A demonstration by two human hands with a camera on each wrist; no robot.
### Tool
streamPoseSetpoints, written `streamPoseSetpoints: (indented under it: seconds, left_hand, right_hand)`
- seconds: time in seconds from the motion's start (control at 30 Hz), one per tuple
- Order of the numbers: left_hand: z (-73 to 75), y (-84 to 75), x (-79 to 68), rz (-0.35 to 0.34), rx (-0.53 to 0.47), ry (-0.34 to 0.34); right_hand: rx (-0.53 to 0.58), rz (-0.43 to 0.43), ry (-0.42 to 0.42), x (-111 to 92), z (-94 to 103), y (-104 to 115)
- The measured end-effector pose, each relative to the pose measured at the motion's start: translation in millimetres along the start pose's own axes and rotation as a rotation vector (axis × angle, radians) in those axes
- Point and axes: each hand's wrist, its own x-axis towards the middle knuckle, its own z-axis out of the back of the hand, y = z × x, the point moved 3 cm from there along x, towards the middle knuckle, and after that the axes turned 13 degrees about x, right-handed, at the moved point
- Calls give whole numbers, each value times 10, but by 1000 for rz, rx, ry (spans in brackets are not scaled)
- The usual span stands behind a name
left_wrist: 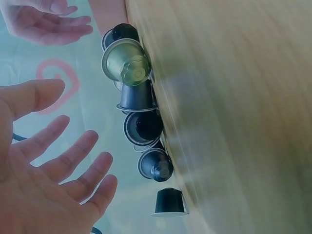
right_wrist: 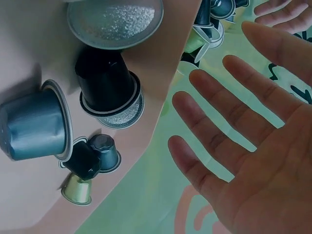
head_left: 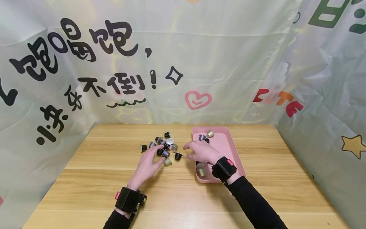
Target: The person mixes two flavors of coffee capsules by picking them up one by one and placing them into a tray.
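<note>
Head view: the wooden counter (head_left: 177,203) bears a pink tray (head_left: 226,144) toward two o'clock. Right grip (head_left: 204,151), spread and empty, hangs over its nine-o'clock rim; left grip (head_left: 147,165), likewise, near capsules (head_left: 166,153) clustered toward eleven o'clock, others inside the tray.

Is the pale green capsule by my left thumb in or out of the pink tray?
Out: the pale green capsule lies on the wooden table, left of the pink tray.

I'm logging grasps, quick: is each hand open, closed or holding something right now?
Left hand: open, empty, beside black, grey and green cup-shaped capsules.
Right hand: open, empty, by the pink rectangular tray.
</note>
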Motion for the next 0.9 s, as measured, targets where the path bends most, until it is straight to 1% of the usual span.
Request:
streamPoseSetpoints:
  seconds: [0.2,0.43,0.67,0.9]
  left_hand:
    - [8,-2,-3,0,2,-1]
    - [14,-2,-7,-2,6,-5]
    - [10,7,-5,2,1,2]
    - [13,15,-6,4,0,-2]
  right_hand:
    - [-21,3,51,43,9,5]
    - [-55,17,92,83,13,-5]
    - [-40,6,145,127,15,-12]
    - [-65,14,168,197,16,-1]
